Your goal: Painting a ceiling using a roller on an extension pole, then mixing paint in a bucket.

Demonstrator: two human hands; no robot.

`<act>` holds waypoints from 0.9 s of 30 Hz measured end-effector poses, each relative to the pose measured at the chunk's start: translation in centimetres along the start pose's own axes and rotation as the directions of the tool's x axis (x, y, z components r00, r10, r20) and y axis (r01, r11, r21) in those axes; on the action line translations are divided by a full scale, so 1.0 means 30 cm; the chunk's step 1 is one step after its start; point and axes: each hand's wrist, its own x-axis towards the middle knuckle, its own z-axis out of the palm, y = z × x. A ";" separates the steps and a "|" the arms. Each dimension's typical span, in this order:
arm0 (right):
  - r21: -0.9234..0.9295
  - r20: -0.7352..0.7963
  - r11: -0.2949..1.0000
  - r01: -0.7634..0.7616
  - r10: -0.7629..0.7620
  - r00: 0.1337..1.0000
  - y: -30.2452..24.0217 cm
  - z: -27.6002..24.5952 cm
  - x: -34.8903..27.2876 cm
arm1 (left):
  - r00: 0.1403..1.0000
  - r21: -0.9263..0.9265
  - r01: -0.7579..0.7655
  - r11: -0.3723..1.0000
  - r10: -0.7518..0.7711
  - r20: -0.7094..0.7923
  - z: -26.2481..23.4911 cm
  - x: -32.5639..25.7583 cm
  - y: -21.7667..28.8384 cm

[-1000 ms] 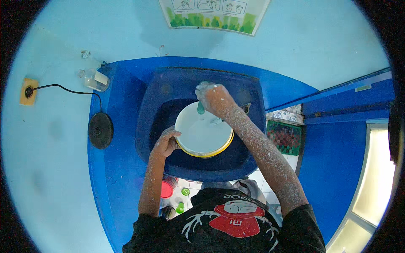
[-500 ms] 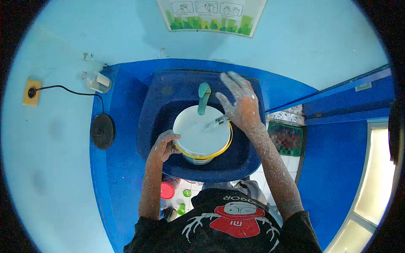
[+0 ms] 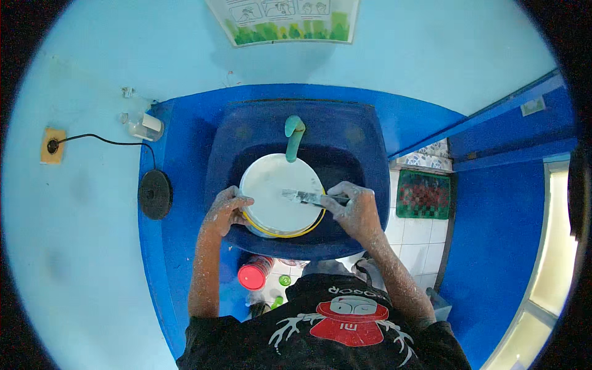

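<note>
A round bucket [image 3: 280,206] filled to near its top with milky white liquid stands in the dark blue sink [image 3: 353,237], under a green faucet [image 3: 293,139]. My left hand [image 3: 228,209] grips the bucket's left rim, thumb over the edge and fingers outside. My right hand [image 3: 354,209] is closed round the black handle of a white-smeared paintbrush [image 3: 301,196] at the right rim. The brush's flat end points left over the white liquid. Whitish residue coats both hands and forearms. A yellow band [image 3: 287,235] runs round the bucket's near edge.
A clear bottle [image 3: 147,127] and a round black disc [image 3: 155,194] on a cord are at the left, near a wall socket [image 3: 53,146]. Below the sink lies a red-lidded container [image 3: 253,276]. A green mat [image 3: 423,195] lies on the tiled floor at right.
My right hand has come down from beside the faucet, fingers spread, and closed on the paintbrush, which now reaches further left over the bucket. My left hand stays at the rim.
</note>
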 end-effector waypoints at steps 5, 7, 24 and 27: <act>0.135 -0.063 0.975 0.175 -0.168 0.984 -0.087 0.030 -0.025 | 0.999 -0.002 -0.006 1.000 0.006 -0.046 -0.003 -0.017 0.055; 0.113 -0.099 0.959 0.260 -0.249 0.963 -0.077 0.049 -0.020 | 0.999 0.009 -0.039 0.999 0.039 -0.033 -0.007 -0.028 0.074; 0.202 -0.038 0.929 0.311 -0.309 0.950 -0.179 0.139 -0.015 | 0.988 0.244 -0.057 0.968 0.090 -0.126 -0.048 -0.082 0.207; 0.244 -0.058 0.912 0.330 -0.326 0.944 -0.214 0.131 -0.024 | 0.987 0.187 -0.095 0.978 0.117 -0.112 -0.074 -0.132 0.227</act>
